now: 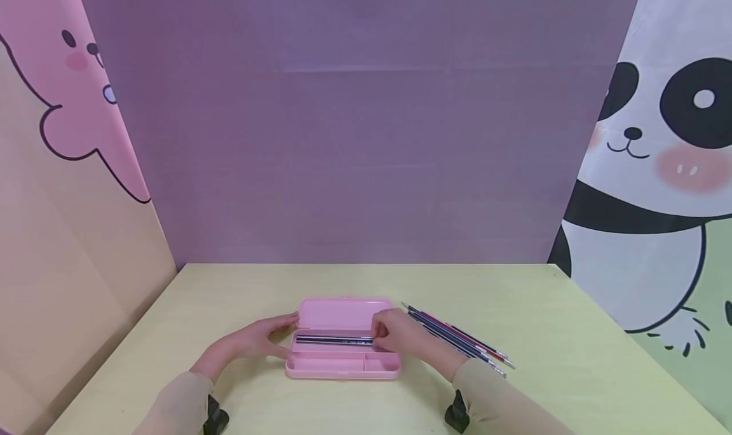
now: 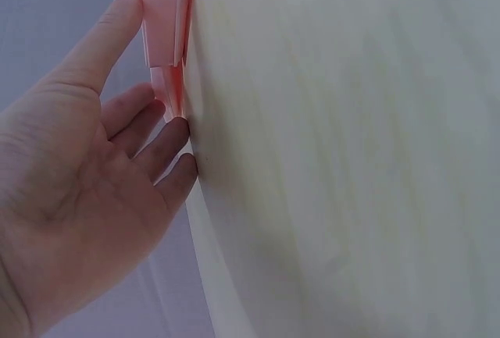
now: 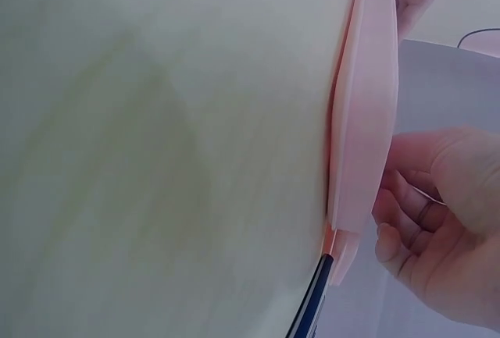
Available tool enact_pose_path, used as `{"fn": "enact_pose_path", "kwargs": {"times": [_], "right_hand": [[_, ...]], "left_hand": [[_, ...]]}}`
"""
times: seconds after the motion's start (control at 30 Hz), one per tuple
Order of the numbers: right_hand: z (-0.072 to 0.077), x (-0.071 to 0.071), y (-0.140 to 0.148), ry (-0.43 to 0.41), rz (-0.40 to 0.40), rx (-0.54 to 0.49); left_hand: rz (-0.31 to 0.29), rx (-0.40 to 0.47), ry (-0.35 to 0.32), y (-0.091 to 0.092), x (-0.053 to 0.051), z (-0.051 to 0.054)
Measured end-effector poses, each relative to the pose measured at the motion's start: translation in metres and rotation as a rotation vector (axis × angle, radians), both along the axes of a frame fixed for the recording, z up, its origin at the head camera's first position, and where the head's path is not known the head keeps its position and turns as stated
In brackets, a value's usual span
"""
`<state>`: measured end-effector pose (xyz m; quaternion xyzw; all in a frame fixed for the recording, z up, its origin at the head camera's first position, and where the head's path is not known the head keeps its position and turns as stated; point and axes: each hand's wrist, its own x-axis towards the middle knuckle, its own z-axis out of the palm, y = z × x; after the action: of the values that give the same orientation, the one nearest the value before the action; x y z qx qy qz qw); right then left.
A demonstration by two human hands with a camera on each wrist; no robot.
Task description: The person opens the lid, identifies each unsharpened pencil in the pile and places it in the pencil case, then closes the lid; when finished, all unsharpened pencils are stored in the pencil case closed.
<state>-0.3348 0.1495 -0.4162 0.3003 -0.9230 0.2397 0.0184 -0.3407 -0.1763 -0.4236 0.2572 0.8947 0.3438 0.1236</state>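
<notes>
A pink pencil case [image 1: 326,366] lies with its lid [image 1: 343,313] folded back on the table. Dark striped pencils [image 1: 334,340] lie lengthwise in its long rear compartment. My left hand [image 1: 251,343] rests on the left end, thumb against the body [image 2: 162,18] and fingers spread by the lid. Over the right end of that compartment, my right hand [image 1: 400,333] has curled fingers and pinches the pencils' end. In the right wrist view, the case's side wall [image 3: 366,119] partly hides those fingertips [image 3: 387,236], and what they hold is hard to see.
To the right of the case lies a loose bundle of dark and red pencils [image 1: 457,336], slanting under the right forearm. The case's front part has a divider [image 1: 364,362]. A purple panel [image 1: 366,136] stands at the table's back edge.
</notes>
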Motion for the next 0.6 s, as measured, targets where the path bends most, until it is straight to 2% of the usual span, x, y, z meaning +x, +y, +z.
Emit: {"fn": "enact_pose_path", "kwargs": {"times": [0.17, 0.4, 0.6], "right_hand": [[0.001, 0.0, 0.001, -0.02, -0.007, -0.042], [0.009, 0.006, 0.009, -0.053, 0.036, -0.106], [0.013, 0.009, 0.021, -0.053, 0.029, -0.127]], "left_hand": [[0.005, -0.002, -0.001, 0.001, 0.001, 0.0], [0.024, -0.018, 0.006, 0.005, 0.006, 0.004], [0.019, -0.016, 0.022, 0.006, 0.004, 0.004]]}}
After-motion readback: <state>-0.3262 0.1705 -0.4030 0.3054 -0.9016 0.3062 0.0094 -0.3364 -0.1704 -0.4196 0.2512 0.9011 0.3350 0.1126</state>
